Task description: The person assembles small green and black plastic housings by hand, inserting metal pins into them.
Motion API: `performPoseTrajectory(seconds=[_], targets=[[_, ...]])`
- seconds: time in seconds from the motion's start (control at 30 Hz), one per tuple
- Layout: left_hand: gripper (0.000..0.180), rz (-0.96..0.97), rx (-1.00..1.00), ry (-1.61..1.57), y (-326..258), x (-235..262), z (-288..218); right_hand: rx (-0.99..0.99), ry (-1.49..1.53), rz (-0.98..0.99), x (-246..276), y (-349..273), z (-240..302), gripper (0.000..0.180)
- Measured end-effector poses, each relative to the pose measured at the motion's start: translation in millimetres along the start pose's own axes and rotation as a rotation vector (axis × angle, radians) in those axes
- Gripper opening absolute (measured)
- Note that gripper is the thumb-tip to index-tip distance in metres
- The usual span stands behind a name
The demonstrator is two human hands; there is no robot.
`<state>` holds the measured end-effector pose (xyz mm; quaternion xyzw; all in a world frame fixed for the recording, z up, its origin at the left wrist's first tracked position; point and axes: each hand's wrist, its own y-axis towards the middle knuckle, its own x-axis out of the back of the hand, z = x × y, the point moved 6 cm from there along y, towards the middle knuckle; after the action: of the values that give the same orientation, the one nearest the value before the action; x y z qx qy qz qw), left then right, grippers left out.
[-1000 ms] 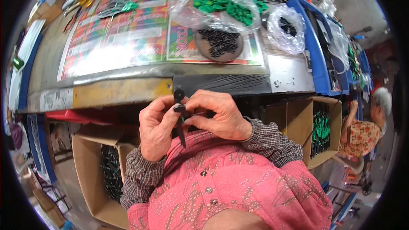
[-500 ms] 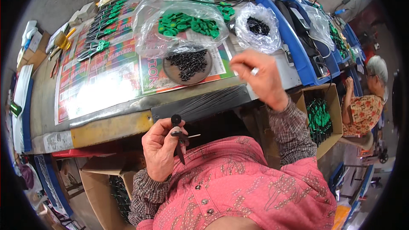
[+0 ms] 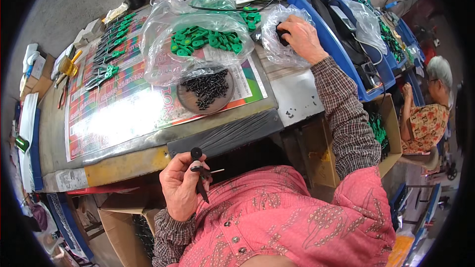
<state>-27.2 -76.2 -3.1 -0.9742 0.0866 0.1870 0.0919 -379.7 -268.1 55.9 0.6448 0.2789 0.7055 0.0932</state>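
The left hand (image 3: pixel 180 188) sits low, in front of the chest and just below the near edge of the surface (image 3: pixel 297 99). Its grip is narrow, closed on a small black tool (image 3: pixel 199 178) with a round knob on top and a thin pin sticking out to the right. Held upright and close to the body, the piece is steady and easy to see from above.

The right hand (image 3: pixel 302 37) is stretched far out to the back right part of the surface, its fingers inside a clear bag (image 3: pixel 277 52) of small black parts. The fingers are curled around something dark, but I cannot tell whether they have pinched a part or are only feeling among them.

In the middle of the surface stands a round brown dish (image 3: pixel 205 91) heaped with black screws, within easy reach of both hands. Behind it, a larger clear bag (image 3: pixel 198 39) lies open with green plastic pieces (image 3: pixel 205 39) showing. Along the left side, finished green-handled tools (image 3: pixel 106 49) lie in a row on a coloured printed sheet (image 3: pixel 123 113), apart from the loose stock. Blue bins (image 3: pixel 341 34) line the right edge. Another person (image 3: pixel 428 113) sits at the far right, bent over separate work.
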Motion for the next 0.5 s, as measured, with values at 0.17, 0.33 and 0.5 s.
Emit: performPoseTrajectory(seconds=[0.17,0.33,0.5], targets=[[0.024,-0.002,0.003,0.045,0,4,3,-0.023,-0.027,-0.043,-13,-2,-6,0.015],[0.021,-0.011,0.006,0.028,-3,2,0,-0.068,0.081,-0.133,1,-9,-4,0.011],[0.019,-0.026,0.027,0.085,-1,-2,-2,-0.069,0.232,-0.309,20,-18,1,0.009]])
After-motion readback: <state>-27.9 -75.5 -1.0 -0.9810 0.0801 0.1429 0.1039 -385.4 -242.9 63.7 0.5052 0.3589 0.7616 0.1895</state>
